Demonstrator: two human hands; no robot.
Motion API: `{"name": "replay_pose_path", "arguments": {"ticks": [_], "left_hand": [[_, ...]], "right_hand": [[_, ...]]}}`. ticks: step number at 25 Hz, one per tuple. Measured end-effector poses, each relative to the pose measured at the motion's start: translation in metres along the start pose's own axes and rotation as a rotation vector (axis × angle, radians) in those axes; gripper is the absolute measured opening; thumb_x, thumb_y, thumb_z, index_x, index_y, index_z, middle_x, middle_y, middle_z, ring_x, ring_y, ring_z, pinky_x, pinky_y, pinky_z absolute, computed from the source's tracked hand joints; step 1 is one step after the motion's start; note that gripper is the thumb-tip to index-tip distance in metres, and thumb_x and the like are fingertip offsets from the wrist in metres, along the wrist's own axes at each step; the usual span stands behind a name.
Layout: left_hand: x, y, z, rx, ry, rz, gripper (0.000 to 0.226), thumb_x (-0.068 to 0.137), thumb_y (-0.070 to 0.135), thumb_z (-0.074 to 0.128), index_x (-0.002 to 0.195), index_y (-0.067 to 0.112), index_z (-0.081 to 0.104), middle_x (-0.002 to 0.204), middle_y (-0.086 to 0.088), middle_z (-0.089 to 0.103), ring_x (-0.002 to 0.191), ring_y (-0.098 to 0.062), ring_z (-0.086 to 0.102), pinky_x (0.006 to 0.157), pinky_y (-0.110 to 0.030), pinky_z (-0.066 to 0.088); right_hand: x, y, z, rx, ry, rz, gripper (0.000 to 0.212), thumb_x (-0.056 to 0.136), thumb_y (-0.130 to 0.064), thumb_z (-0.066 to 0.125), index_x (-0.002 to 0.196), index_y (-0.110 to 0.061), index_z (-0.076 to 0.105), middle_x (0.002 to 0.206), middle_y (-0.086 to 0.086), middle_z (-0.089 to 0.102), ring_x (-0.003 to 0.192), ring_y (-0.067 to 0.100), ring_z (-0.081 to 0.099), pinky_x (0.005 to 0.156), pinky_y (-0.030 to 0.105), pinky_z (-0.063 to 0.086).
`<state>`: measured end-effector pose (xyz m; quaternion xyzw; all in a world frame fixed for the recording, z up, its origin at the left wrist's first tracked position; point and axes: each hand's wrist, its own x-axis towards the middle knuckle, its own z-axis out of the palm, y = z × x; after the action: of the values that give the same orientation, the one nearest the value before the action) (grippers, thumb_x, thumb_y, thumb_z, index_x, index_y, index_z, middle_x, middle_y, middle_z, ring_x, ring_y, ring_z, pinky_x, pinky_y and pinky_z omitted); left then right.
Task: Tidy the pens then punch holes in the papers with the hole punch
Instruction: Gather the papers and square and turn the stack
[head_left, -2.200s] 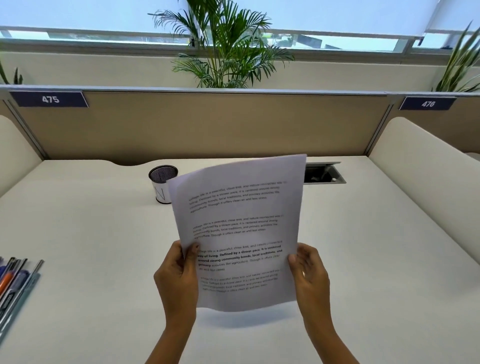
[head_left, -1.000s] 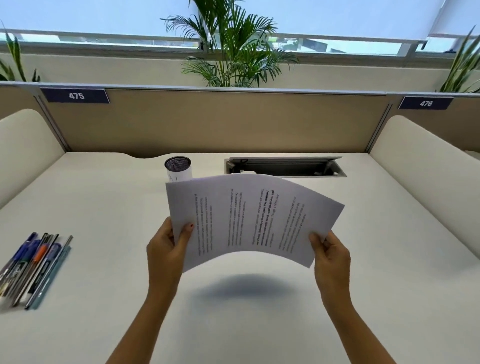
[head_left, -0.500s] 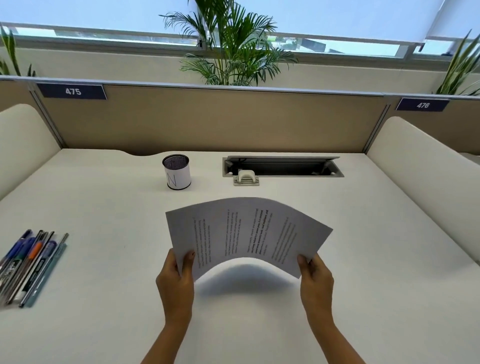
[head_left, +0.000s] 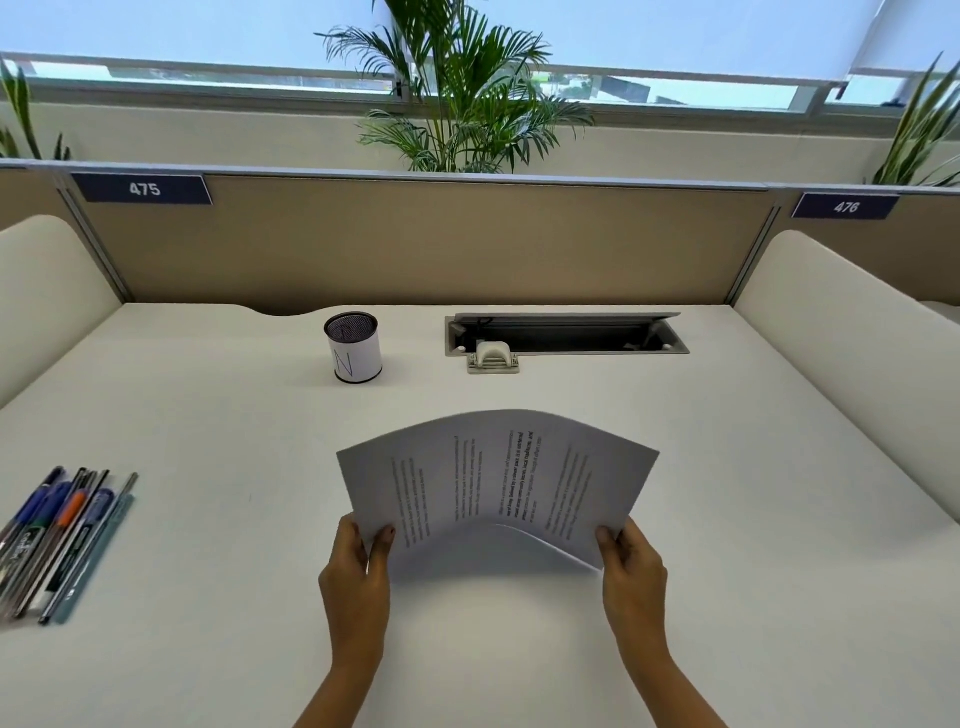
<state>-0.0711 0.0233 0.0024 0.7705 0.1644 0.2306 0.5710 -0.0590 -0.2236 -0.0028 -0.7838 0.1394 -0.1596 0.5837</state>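
Observation:
I hold a thin stack of printed papers (head_left: 498, 483) sideways over the middle of the desk, bowed upward in an arch. My left hand (head_left: 358, 577) pinches the near left corner and my right hand (head_left: 631, 569) pinches the near right corner. A small white hole punch (head_left: 492, 357) stands at the back, in front of the cable tray. A mesh pen cup (head_left: 354, 347) with a white label stands to its left and looks empty. Several pens (head_left: 57, 535) lie side by side near the desk's left edge.
An open metal cable tray (head_left: 566, 335) is sunk into the white desk (head_left: 208, 467) at the back. Tan partitions with number plates and padded side dividers (head_left: 852, 332) enclose the desk. Potted palms stand behind the partition.
The papers were turned from upright to sideways, then lowered toward the desk and pulled nearer to me. The hole punch and cup came into view behind them.

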Motion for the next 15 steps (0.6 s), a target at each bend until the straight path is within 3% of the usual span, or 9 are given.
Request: {"name": "replay_pose_path", "arguments": {"ticks": [2, 5, 7, 10, 12, 15], "left_hand": [[-0.003, -0.001, 0.000, -0.024, -0.013, -0.060, 0.024, 0.092, 0.016, 0.057, 0.114, 0.013, 0.050, 0.105, -0.007, 0.068, 0.083, -0.029, 0.064, 0.078, -0.039, 0.054], [-0.003, -0.002, 0.002, 0.003, -0.019, -0.044, 0.015, 0.092, 0.013, 0.055, 0.107, 0.010, 0.053, 0.103, -0.010, 0.067, 0.085, -0.031, 0.063, 0.081, -0.042, 0.056], [-0.004, -0.003, 0.002, 0.013, -0.026, -0.054, 0.009, 0.092, 0.013, 0.055, 0.101, 0.010, 0.055, 0.099, -0.007, 0.067, 0.083, -0.029, 0.063, 0.077, -0.035, 0.056], [-0.006, -0.005, 0.002, -0.011, -0.032, -0.121, 0.005, 0.093, 0.015, 0.055, 0.089, 0.017, 0.057, 0.086, 0.002, 0.068, 0.076, -0.018, 0.061, 0.062, -0.019, 0.047], [-0.004, -0.005, 0.000, -0.010, -0.013, -0.168, 0.009, 0.092, 0.014, 0.056, 0.086, 0.018, 0.060, 0.082, 0.003, 0.069, 0.072, -0.015, 0.060, 0.057, -0.021, 0.044], [0.007, -0.002, -0.004, 0.038, -0.010, -0.187, 0.017, 0.088, 0.009, 0.060, 0.076, 0.020, 0.063, 0.074, 0.002, 0.069, 0.070, -0.023, 0.060, 0.057, -0.027, 0.043]], "right_hand": [[-0.002, 0.003, 0.000, 0.004, -0.009, 0.024, 0.014, 0.097, -0.007, 0.050, 0.104, -0.008, 0.062, 0.100, 0.005, 0.067, 0.088, 0.022, 0.061, 0.070, 0.015, 0.046], [0.000, 0.006, -0.001, -0.001, 0.006, 0.028, 0.016, 0.097, -0.006, 0.051, 0.107, -0.008, 0.063, 0.101, 0.004, 0.067, 0.089, 0.021, 0.062, 0.078, 0.020, 0.049], [-0.001, 0.007, -0.002, 0.009, 0.011, 0.039, 0.015, 0.097, -0.007, 0.051, 0.106, -0.010, 0.063, 0.099, 0.001, 0.068, 0.086, 0.021, 0.061, 0.077, 0.021, 0.050], [-0.006, 0.011, -0.003, 0.029, 0.007, 0.069, 0.015, 0.097, -0.007, 0.051, 0.094, -0.015, 0.063, 0.088, -0.003, 0.069, 0.079, 0.019, 0.060, 0.065, 0.020, 0.044], [-0.005, 0.010, -0.003, 0.031, 0.012, 0.095, 0.022, 0.096, -0.007, 0.052, 0.085, -0.022, 0.062, 0.083, -0.004, 0.069, 0.076, 0.016, 0.060, 0.062, 0.025, 0.043], [0.002, 0.002, -0.004, 0.007, 0.037, 0.092, 0.025, 0.096, -0.012, 0.053, 0.075, -0.025, 0.058, 0.074, -0.005, 0.066, 0.069, 0.017, 0.056, 0.056, 0.023, 0.039]]}}
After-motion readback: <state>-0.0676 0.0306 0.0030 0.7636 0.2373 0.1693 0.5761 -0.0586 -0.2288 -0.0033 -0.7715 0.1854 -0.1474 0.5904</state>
